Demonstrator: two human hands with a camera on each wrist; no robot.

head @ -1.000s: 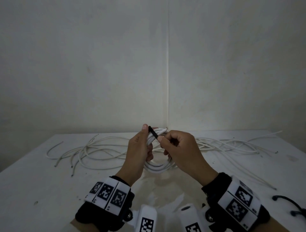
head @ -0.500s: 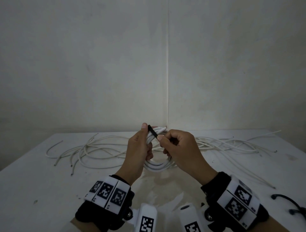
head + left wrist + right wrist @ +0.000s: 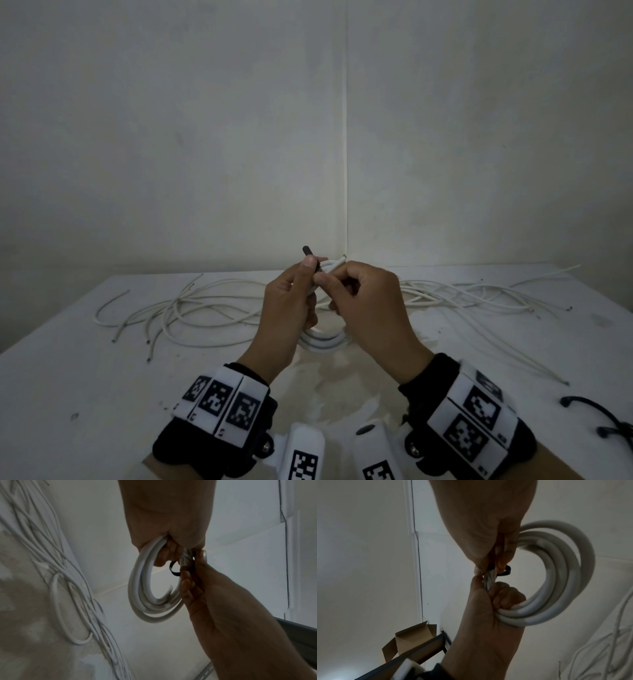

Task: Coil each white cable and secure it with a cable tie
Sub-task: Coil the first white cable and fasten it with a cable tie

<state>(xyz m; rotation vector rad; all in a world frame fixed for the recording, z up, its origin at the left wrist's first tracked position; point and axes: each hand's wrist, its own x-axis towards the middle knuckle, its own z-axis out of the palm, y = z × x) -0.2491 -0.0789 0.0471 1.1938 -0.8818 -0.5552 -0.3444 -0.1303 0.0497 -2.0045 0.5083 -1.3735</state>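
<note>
A coiled white cable hangs above the white table; my left hand grips its top, fingers curled round the bunched strands. The coil shows as several loops under that fist. A black cable tie crosses the bundle, one end sticking up past my left thumb. My right hand pinches the tie against the coil's top. In the right wrist view the tie forms a small loop beside the coil; in the left wrist view the tie curls under the strands.
Loose white cables sprawl across the back left of the table, and more cables across the back right. Spare black ties lie at the right front edge. Walls close off the back. A cardboard box sits off the table.
The tie's free end, which lay slanted between the hands, now stands up above my left thumb. My right hand has closed in against the left.
</note>
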